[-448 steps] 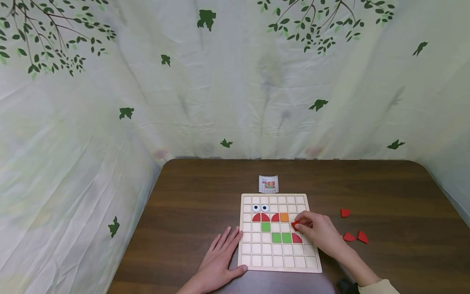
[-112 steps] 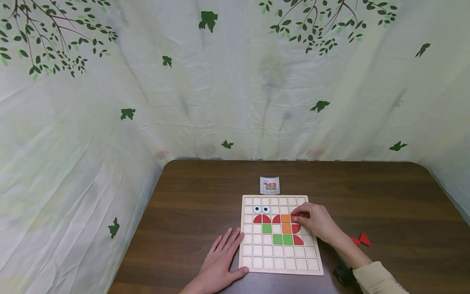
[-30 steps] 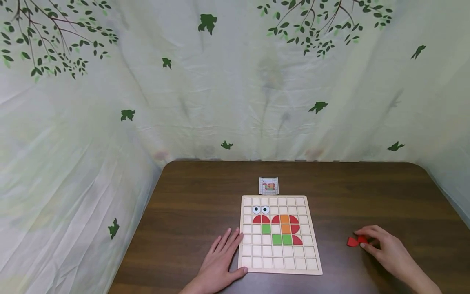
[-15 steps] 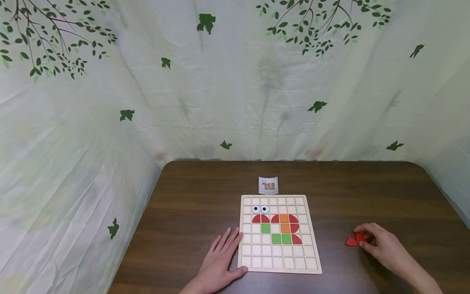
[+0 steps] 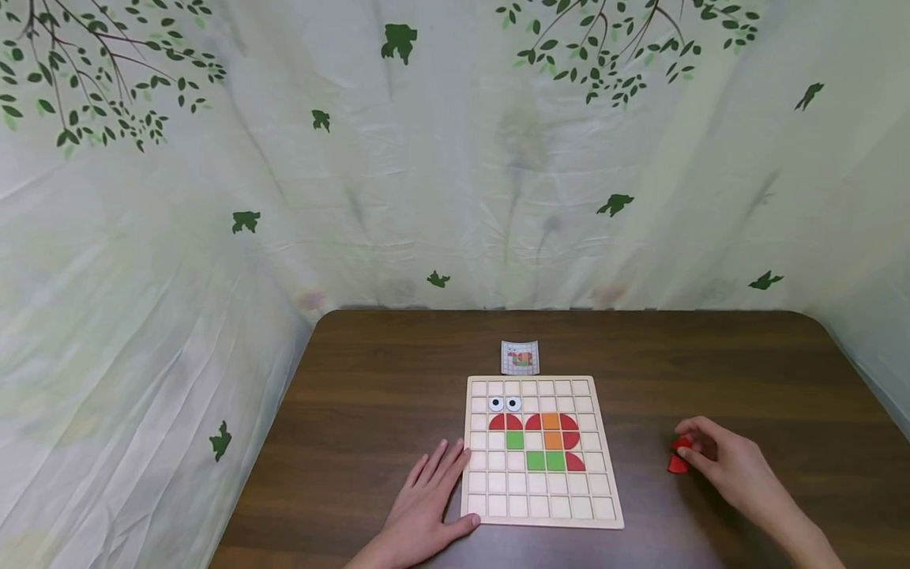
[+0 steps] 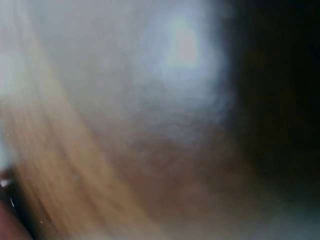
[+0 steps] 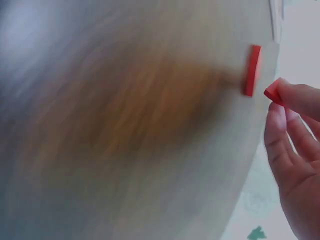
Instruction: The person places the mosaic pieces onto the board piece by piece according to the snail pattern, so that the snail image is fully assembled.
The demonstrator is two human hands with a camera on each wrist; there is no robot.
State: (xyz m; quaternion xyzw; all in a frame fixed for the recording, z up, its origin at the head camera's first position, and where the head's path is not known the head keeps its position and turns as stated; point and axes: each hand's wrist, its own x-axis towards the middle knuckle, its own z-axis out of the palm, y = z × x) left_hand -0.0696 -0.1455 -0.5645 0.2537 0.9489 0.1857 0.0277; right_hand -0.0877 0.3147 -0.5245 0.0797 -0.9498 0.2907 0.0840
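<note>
Near the table's right side, my right hand (image 5: 735,470) pinches a red quarter-circle tile (image 5: 683,443) between thumb and fingers. A second red tile (image 5: 678,465) lies on the table just below it. In the right wrist view the held tile (image 7: 275,91) is raised off the surface, apart from the lying tile (image 7: 253,71). My left hand (image 5: 425,506) rests flat with spread fingers, fingertips and thumb touching the left edge of the white grid board (image 5: 536,503). Set into the board are two eye tiles (image 5: 504,404), green squares (image 5: 545,461), orange squares (image 5: 550,431) and red quarter-circles (image 5: 570,441).
A small printed card (image 5: 520,358) with a coloured grid picture lies behind the board. The brown wooden table (image 5: 384,379) reaches to a pale leaf-printed curtain (image 5: 455,158). The left wrist view shows only blurred surface.
Earlier, the right hand set an orange square and red quarter-circles on the board's right part. It then went right to the last loose tiles and has lifted one. The left hand stayed put.
</note>
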